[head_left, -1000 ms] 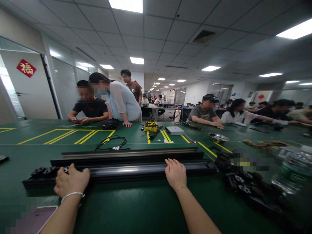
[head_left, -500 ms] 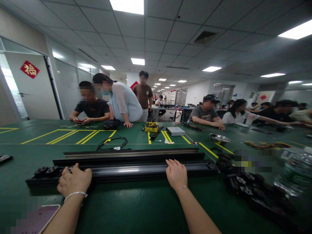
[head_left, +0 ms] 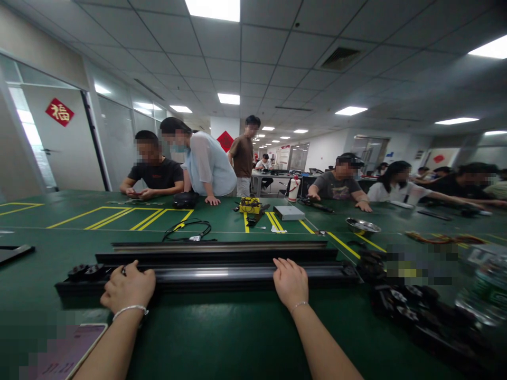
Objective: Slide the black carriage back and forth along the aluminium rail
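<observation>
Toward the near edge of the green desk (head_left: 222,338), a long black bar (head_left: 237,287) with a shiny strip lies parallel to that edge, with two more bars (head_left: 222,257) behind it toward the far edge. Steadying the front bar well would, I judge, call for light, even pressure from both palms, with the left fingers kept off the black knobs (head_left: 86,272) near its left end and both wrists loose.

The left hand (head_left: 130,290) arches palm down over the bar just beside those knobs, thumb to the right, some fingertips hidden; whether it clasps the bar I cannot tell. The right hand (head_left: 292,283) lies palm down well along toward the other end, fingers close together across the strip; its thumb is hidden, so whether its grip is closed I cannot tell either. Both forearms reach forward from the near edge, slanting inward.
</observation>
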Tool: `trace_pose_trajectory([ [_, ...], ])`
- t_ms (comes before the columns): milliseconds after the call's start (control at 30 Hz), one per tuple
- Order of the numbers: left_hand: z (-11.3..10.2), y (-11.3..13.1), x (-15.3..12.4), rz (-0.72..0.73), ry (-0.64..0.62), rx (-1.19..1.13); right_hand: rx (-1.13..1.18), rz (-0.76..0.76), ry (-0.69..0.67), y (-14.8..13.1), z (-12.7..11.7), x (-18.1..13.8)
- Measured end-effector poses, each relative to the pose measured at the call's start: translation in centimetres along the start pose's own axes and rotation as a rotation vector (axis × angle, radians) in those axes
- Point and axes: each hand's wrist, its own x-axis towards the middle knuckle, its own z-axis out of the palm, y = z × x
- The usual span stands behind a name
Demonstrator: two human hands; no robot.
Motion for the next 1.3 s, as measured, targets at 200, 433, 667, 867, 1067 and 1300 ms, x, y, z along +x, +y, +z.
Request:
trace_pose_trajectory([
  [200,-0.4,0.2,-0.2,0.018,-0.006,0.033,-0.015,0.003,-0.020,0.0,0.1,0.1],
  [433,-0.4,0.0,0.1,0.029,-0.034,0.029,-0.009,0.009,-0.054,-0.3,-0.6,0.0],
  [667,-0.3,-0.3,0.4,0.051,-0.031,0.087,-0.007,0.008,-0.039,-0.2,-0.4,0.0],
  [867,-0.1,-1.1,0.7,0.097,-0.022,0.075,0.001,0.003,-0.020,-0.2,-0.2,0.0],
  [1067,-0.7,-0.7,0.3,0.099,-0.036,0.069,-0.040,0.060,-0.105,-0.4,-0.6,0.1],
  [1300,-0.3,-0.9,0.7,-0.007,-0.059,-0.048,-0.084,0.157,-0.160,-5.0,0.0,-0.5],
])
